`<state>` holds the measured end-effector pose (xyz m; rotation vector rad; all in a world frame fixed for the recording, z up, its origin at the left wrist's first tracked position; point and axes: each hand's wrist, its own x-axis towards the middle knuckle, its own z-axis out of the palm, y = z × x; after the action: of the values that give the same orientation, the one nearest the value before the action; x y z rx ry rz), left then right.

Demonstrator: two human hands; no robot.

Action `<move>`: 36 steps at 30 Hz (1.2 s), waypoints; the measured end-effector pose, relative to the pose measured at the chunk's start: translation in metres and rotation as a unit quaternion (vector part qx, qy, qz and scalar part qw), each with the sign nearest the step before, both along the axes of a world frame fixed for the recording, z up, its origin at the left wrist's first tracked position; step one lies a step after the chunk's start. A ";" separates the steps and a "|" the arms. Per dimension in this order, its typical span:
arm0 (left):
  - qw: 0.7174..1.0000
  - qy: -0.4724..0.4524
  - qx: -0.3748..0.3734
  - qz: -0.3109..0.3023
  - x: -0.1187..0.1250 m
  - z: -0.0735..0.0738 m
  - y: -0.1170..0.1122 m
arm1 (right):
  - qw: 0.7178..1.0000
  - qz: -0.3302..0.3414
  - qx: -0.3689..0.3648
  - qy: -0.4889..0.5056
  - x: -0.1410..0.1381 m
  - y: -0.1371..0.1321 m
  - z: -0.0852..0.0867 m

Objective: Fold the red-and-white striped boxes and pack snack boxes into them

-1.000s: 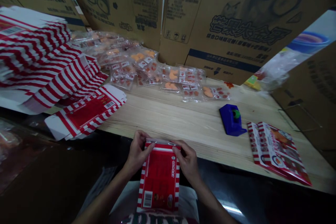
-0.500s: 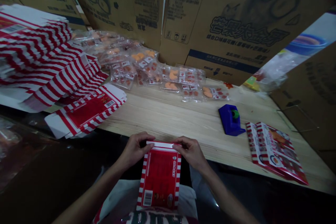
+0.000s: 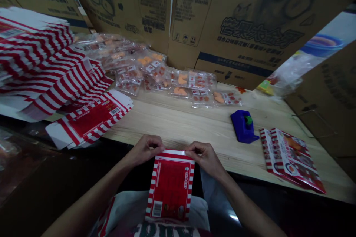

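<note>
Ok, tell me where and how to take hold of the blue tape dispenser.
Once free, your right hand could grip the blue tape dispenser by its bulky body from the left: its narrow tip points right, toward the two striped packs, and the green core is exposed.

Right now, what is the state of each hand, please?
Left hand: closed, pinching the red box at its top left corner.
Right hand: closed, pinching the red box, top right corner.

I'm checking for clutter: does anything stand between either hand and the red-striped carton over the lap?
Nothing visible does: the left hand and right hand pinch the red-striped carton directly near its top corners.
</note>
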<state>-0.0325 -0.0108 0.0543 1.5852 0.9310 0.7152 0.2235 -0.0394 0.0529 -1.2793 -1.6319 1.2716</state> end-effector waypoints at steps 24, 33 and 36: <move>0.963 -0.113 -0.079 0.233 0.031 -0.063 -0.039 | 0.813 -0.548 0.170 -0.102 0.178 0.023 -0.016; 0.965 -0.092 -0.049 0.241 0.031 -0.053 -0.041 | 0.854 -0.518 0.036 -0.031 0.228 0.046 -0.035; 0.965 -0.086 -0.052 0.242 0.029 -0.054 -0.042 | 0.841 -0.539 0.038 0.020 0.227 0.052 -0.041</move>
<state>-0.0032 -0.0530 0.0001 1.1860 1.2192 1.1060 0.4502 0.0124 0.0122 -1.7041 -0.6411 0.4926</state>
